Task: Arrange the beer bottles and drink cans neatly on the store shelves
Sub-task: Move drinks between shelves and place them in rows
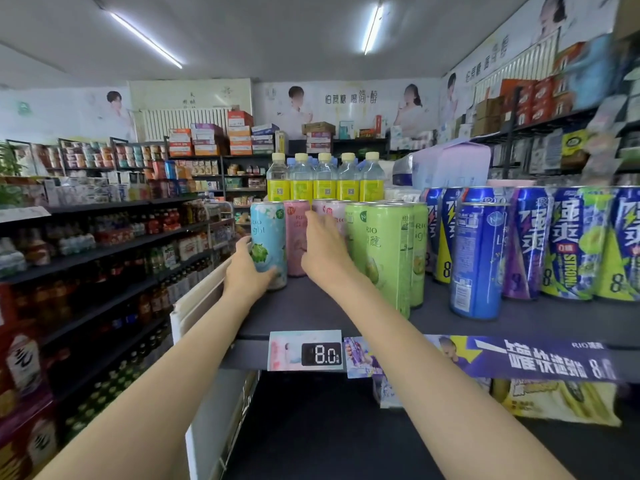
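On the dark top shelf (311,313) stands a light blue can (268,237) at the left end, and my left hand (247,270) grips its lower part. Behind it are pink cans (296,233). My right hand (327,252) reaches between the pink cans and the green cans (388,251), its fingers lying against a pink can; whether they curl round it is hidden. Right of the green cans stand a blue can (478,261) and several blue, purple and green cans (571,240).
Yellow-labelled bottles (325,181) line the back of the shelf. A price tag reading 8.0 (306,351) and a purple banner (540,358) hang on the shelf's front edge. A white panel (201,306) borders its left end. Shelves of bottles (104,258) fill the aisle at left.
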A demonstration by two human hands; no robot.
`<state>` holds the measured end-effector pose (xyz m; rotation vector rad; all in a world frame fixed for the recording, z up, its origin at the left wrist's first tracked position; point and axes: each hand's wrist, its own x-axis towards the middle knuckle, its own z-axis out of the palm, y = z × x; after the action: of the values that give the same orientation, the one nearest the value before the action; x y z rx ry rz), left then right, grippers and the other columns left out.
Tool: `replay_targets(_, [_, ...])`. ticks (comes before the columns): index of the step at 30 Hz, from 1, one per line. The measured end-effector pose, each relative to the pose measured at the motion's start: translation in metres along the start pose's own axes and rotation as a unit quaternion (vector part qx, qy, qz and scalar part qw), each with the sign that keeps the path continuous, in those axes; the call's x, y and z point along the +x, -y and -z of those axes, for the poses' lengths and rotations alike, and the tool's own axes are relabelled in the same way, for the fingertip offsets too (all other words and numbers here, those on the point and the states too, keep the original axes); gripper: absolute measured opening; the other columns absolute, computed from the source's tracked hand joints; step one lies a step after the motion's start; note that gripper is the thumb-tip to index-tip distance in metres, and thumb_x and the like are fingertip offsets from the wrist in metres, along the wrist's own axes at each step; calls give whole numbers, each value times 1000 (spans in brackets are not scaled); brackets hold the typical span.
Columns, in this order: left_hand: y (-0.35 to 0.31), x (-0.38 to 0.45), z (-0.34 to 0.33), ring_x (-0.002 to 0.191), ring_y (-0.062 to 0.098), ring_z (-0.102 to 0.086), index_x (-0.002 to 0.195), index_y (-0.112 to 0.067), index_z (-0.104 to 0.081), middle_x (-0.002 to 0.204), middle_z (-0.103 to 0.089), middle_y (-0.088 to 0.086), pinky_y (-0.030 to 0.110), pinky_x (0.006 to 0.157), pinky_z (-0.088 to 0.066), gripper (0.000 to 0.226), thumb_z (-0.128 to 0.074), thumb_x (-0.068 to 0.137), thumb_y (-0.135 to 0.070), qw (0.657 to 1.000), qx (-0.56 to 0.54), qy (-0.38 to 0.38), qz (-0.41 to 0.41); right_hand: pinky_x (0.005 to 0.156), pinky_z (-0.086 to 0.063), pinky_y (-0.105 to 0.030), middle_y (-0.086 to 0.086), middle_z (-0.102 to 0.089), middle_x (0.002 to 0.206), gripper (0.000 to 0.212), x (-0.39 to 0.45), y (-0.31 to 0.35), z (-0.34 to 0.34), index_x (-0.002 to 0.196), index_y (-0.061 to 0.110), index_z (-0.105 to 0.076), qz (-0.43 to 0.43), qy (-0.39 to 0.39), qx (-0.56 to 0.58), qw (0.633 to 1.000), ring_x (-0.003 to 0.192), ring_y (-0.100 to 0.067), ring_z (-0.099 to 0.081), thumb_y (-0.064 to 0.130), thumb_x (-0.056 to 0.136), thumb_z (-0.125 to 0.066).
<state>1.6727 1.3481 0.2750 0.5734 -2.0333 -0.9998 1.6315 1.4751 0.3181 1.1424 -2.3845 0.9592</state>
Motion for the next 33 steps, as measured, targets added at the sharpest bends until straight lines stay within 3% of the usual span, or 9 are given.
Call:
replay_targets(3, [-3,-3,0,122,28,-49,140,-10,-27,139,-46,13,37,101,-39,76,-71,79,-6,1000,1,12,-5,107,-34,-39,-14,-20,149,61,-23,2,27,140,10,-31,103,-97,-20,990,138,-30,-26,-9,85,-50])
replay_targets(5, [-7,-5,-1,123,28,-48,140,-8,-27,139,-46,13,35,100,-37,77,-72,77,-3,1000,6,25,-14,111,-26,-36,-13,-19,152,57,-30,-2,50,137,10,-38,154,-174,-66,970,142,-27,-15,-10,85,-51])
replay_targets(7, [-10,-6,-2,126,27,-45,142,-8,-24,141,-44,11,35,101,-36,81,-72,77,-2,998,30,43,-26,116,-11,-39,-11,-18,153,54,-33,-12,73,137,14,-40,148,-200,-130,960,144,-27,-5,3,88,-59])
replay_targets(9, [-11,-4,-5,128,26,-43,144,-8,-20,143,-41,11,37,104,-35,86,-73,77,-5,997,53,56,-29,116,-2,-45,-9,-18,152,60,-34,-26,87,137,19,-39,92,-175,-190,962,143,-30,-2,27,85,-67])
replay_targets(11, [-10,0,-11,127,28,-45,145,-8,-17,142,-42,13,41,105,-37,89,-73,76,-6,996,60,58,-18,115,-12,-47,-9,-25,146,69,-40,-35,91,136,19,-38,39,-124,-165,978,138,-31,-17,40,79,-70])
replay_targets(14, [-12,7,-20,123,30,-48,143,-10,-20,137,-46,13,45,102,-39,86,-74,76,-7,995,81,52,1,106,-26,-38,-6,-38,125,60,-46,-40,89,125,16,-45,44,-102,-82,990,121,-25,-36,37,76,-73])
replay_targets(23, [-17,15,-43,126,31,-45,145,-11,-16,140,-43,13,42,100,-38,83,-69,81,-10,992,109,56,-7,88,-30,-33,-12,-45,112,36,-31,-44,60,108,5,-51,70,-227,-123,963,104,-29,-41,24,81,-67])
replay_targets(33, [-15,32,-55,121,34,-49,143,-13,-18,134,-47,16,44,96,-40,74,-64,84,-11,987,142,68,-4,97,-37,-44,-12,-46,109,30,-30,-44,54,102,5,-52,77,-251,-100,960,104,-30,-40,21,81,-66])
